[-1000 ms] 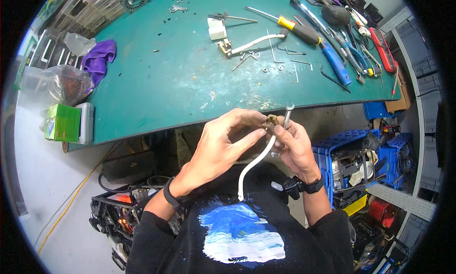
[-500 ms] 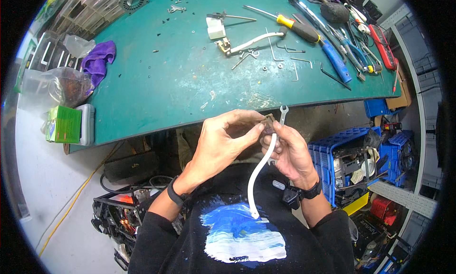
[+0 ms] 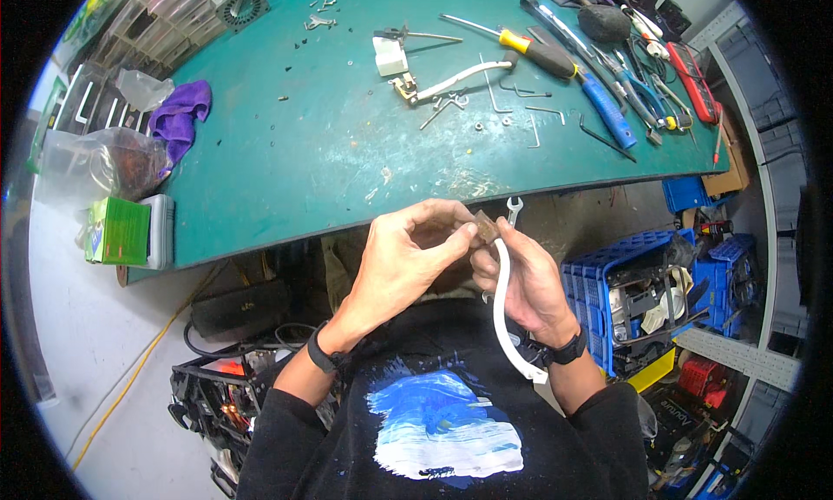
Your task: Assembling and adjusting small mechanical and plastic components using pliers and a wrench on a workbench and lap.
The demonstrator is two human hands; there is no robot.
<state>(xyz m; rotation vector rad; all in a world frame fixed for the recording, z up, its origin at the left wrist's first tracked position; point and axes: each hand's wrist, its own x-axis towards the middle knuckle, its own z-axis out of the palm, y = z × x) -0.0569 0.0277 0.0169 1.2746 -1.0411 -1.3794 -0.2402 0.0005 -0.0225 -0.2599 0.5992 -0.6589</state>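
Both hands are in front of my chest, just off the near edge of the bench [image 3: 330, 231]. Thumb and fingers of my left hand [image 3: 406, 250] pinch a small brownish metal bracket [image 3: 485, 227]. From that bracket a white curved arm [image 3: 501, 318] hangs down, its lower end beside my right wrist. My right hand [image 3: 531, 283] is closed round the bracket's other side, thumb on top. An open-end wrench [image 3: 514, 207] is also in the right hand, one jaw showing above the thumb; most of its shank is hidden by the fingers.
On the bench lie a similar white curved arm [image 3: 460, 79], a yellow-handled screwdriver [image 3: 514, 41], hex keys [image 3: 545, 111] and a red meter [image 3: 692, 79]. A purple cloth [image 3: 180, 118] and green box [image 3: 117, 231] are at left. Blue crates [image 3: 588, 305] stand right; machinery [image 3: 234, 387] stands lower left.
The white arm's lower end has swung right, from my shirt front to beside my right wrist, as the bracket turned. The wrench has dropped slightly. Both hands keep their grip.
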